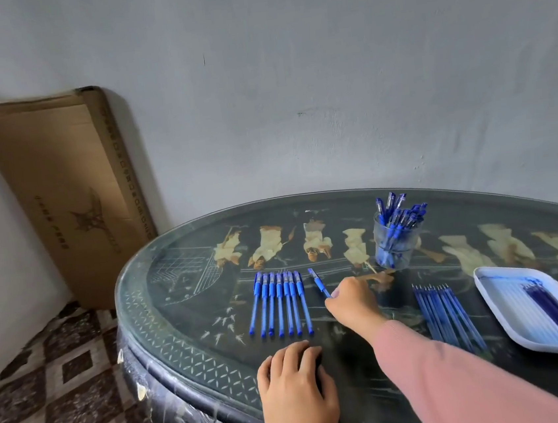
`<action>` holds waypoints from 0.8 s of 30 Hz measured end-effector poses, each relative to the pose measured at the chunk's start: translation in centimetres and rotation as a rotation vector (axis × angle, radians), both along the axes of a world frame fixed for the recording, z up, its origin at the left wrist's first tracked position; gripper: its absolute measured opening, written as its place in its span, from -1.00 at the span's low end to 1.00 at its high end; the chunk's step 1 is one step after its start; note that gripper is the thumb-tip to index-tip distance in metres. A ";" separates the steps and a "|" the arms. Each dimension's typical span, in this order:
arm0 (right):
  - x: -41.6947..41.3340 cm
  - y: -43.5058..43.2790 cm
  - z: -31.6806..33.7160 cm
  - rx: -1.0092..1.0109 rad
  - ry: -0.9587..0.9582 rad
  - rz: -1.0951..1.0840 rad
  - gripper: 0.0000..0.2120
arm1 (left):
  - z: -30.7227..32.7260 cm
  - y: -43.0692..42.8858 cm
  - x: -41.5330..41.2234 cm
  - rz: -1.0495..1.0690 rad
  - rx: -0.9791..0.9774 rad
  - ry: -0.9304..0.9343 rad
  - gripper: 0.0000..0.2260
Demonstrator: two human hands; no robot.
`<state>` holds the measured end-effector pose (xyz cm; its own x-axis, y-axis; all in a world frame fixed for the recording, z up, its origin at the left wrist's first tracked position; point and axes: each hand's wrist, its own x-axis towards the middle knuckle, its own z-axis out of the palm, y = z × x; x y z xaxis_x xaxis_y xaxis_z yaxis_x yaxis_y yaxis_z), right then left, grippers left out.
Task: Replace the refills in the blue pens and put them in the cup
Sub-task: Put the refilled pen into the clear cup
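**Head view**

I am gripping one pen in my right hand. The fingers are curled round its lower end, and the capped end is sticking out beyond my knuckles, up and to the left. I cannot tell whether the pen is touching the table or is lifted off it.

My left hand is resting palm down at the near table edge, with the fingers relaxed and holding nothing. I judge it is placed there to take the barrel once I bring the pen in for opening.

The row of pens is lying just left of my right fingers and just beyond my left fingertips. The pens are parallel and close together, with the caps pointing away from me. Laid this way, each pen can be taken singly from the end nearest my right hand.

The cup is standing beyond my right fingers and to their right. It is holding many pens that lean against its wall. By my reading these are the finished ones, so the task is partly done.

The refills are lying side by side to the right of my right wrist, between it and the tray. That keeps them within reach of the hand doing the work. The tray is holding loose refills, probably the spent ones.

The step in hand, as I judge it, is picking up the next pen for a refill change.
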<state>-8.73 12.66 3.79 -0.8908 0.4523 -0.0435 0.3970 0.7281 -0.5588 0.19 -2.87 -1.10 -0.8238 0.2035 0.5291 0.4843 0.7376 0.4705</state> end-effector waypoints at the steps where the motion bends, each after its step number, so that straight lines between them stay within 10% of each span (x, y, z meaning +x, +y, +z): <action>1: 0.3 0.4 0.2 -0.015 0.002 -0.010 -0.80 | -0.1 0.0 0.0 0.008 -0.004 0.007 -0.77; 24: 15.9 8.0 -4.3 0.401 0.496 0.319 -0.88 | 1.9 3.1 -1.1 -0.242 0.063 -0.191 -0.82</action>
<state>7.19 20.68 -0.55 -0.8540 0.0625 0.5165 -0.1014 0.9538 -0.2830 -0.89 0.22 0.78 -0.8411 0.3773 0.3874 0.5408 0.5779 0.6112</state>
